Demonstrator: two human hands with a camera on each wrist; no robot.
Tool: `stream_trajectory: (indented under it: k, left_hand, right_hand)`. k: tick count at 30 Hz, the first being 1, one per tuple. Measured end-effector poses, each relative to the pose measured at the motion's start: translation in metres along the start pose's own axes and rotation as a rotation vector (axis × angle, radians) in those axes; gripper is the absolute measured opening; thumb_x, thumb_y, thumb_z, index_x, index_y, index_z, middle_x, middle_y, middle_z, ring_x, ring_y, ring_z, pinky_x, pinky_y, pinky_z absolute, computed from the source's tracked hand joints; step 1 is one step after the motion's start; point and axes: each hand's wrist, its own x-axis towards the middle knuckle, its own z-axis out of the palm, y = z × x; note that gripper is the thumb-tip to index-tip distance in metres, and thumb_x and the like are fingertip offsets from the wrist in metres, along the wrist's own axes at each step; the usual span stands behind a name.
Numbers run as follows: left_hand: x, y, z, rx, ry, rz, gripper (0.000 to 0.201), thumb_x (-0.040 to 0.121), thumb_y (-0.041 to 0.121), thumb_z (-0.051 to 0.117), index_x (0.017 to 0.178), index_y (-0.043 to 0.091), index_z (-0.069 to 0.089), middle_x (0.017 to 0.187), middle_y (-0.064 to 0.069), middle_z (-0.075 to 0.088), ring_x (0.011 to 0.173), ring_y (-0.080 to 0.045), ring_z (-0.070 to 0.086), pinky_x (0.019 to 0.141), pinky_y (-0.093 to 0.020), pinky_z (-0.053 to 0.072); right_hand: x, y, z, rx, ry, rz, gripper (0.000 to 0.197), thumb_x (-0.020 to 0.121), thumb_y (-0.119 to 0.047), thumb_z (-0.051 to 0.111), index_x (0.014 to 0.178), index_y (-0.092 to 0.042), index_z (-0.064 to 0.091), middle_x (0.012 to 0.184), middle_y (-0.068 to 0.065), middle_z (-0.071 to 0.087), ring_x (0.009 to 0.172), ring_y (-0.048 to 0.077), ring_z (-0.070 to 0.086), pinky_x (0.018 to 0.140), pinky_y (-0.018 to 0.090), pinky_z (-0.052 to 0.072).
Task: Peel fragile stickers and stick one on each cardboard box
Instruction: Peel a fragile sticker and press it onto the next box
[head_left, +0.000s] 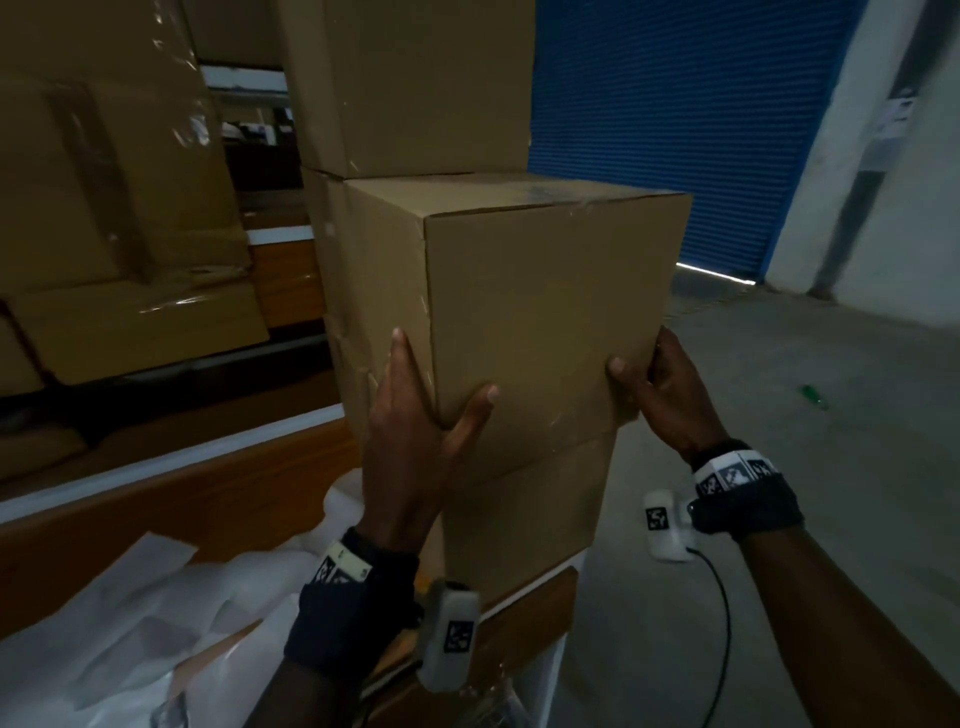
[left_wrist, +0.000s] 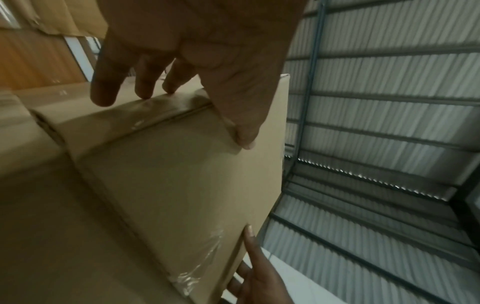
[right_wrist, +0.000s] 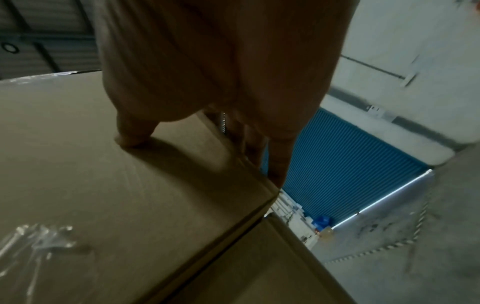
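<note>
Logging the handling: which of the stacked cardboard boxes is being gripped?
The middle box, clasped by the left hand and right hand; boxes above and below are untouched.

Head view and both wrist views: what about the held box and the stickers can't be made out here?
- Stickers: none shows in any view; the box shows two bare sides and part of its top, the rest turned away.
- Right hand: fingers hidden behind the box edge.
- Left hand: palm against the corner hides the cardboard under it.
- Lower box: bottom hidden.
</note>
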Motion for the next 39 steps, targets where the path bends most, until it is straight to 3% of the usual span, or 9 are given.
stream_trajectory:
  k: [2,7,10,20,24,28,31,36,39]
  left_hand:
    - [0.001,0.008,-0.004,-0.023,0.003,-0.035,0.110,0.079,0.084,0.060,0.162,0.030,0.013,0.156,-0.001,0.045,0.137,-0.018,0.051,0.102,-0.050,0.053]
    - [-0.012,0.039,-0.029,-0.118,0.046,-0.047,0.080,0.084,0.053,0.075,0.151,0.033,0.037,0.123,0.028,0.058,0.105,0.018,0.059,0.080,-0.007,0.052]
    - [-0.026,0.050,-0.052,-0.170,0.082,-0.112,0.076,0.083,0.046,0.075,0.149,0.024,0.043,0.122,0.024,0.060,0.108,0.012,0.061,0.080,-0.011,0.054]
    - [-0.065,0.054,-0.167,-0.140,0.301,-0.205,0.083,0.073,0.056,0.080,0.139,0.013,0.053,0.128,0.001,0.068,0.114,-0.012,0.068,0.087,-0.027,0.059]
    - [-0.085,0.039,-0.228,-0.147,0.363,-0.258,0.071,0.076,0.048,0.081,0.132,0.012,0.057,0.120,0.006,0.071,0.110,-0.008,0.069,0.083,-0.020,0.056]
    - [-0.099,0.004,-0.297,-0.102,0.350,-0.323,0.048,0.090,0.025,0.071,0.134,0.015,0.054,0.118,0.012,0.068,0.104,0.005,0.067,0.079,-0.011,0.053]
    - [-0.107,-0.036,-0.352,-0.104,0.326,-0.366,0.058,0.087,0.032,0.072,0.140,0.020,0.052,0.130,0.006,0.066,0.114,-0.003,0.066,0.084,-0.017,0.055]
    - [-0.115,-0.107,-0.432,-0.100,0.252,-0.449,0.063,0.086,0.036,0.076,0.143,0.028,0.050,0.134,0.008,0.064,0.120,-0.010,0.063,0.091,-0.027,0.058]
    - [-0.117,-0.144,-0.464,-0.110,0.223,-0.477,0.071,0.084,0.036,0.078,0.147,0.024,0.047,0.136,0.005,0.063,0.122,-0.013,0.063,0.091,-0.031,0.059]
  right_hand:
    - [0.000,-0.002,0.000,0.066,-0.023,-0.029,0.071,0.084,-0.054,0.073,0.144,-0.035,0.041,0.136,-0.017,0.058,0.121,-0.001,0.059,0.104,0.039,0.052]
    - [-0.011,-0.023,0.000,0.208,-0.023,-0.109,0.074,0.082,-0.044,0.078,0.144,-0.037,0.038,0.135,-0.016,0.057,0.119,0.002,0.061,0.095,0.029,0.056]
    - [-0.025,-0.048,0.006,0.265,-0.046,-0.141,0.080,0.081,-0.036,0.077,0.147,-0.031,0.034,0.130,-0.020,0.056,0.112,-0.006,0.061,0.084,0.016,0.055]
    - [-0.076,-0.119,0.073,0.427,-0.206,-0.270,0.079,0.073,-0.043,0.084,0.135,-0.036,0.036,0.133,-0.006,0.061,0.119,0.007,0.063,0.093,0.030,0.058]
    - [-0.101,-0.137,0.124,0.469,-0.276,-0.327,0.068,0.078,-0.036,0.084,0.131,-0.040,0.041,0.132,-0.006,0.063,0.120,0.006,0.063,0.092,0.027,0.057]
    - [-0.131,-0.149,0.191,0.428,-0.305,-0.319,0.076,0.084,-0.039,0.081,0.149,-0.026,0.042,0.133,-0.016,0.061,0.120,-0.002,0.061,0.092,0.022,0.055]
    - [-0.157,-0.155,0.249,0.417,-0.322,-0.329,0.061,0.093,-0.052,0.066,0.146,-0.031,0.047,0.121,-0.024,0.064,0.111,-0.007,0.063,0.088,0.017,0.055]
    - [-0.187,-0.154,0.347,0.367,-0.395,-0.291,0.056,0.096,-0.059,0.053,0.144,-0.030,0.052,0.114,-0.016,0.070,0.106,0.005,0.068,0.088,0.039,0.060]
    - [-0.205,-0.151,0.394,0.408,-0.448,-0.219,0.041,0.100,-0.044,0.058,0.139,-0.038,0.051,0.112,-0.032,0.067,0.106,-0.005,0.065,0.087,0.022,0.057]
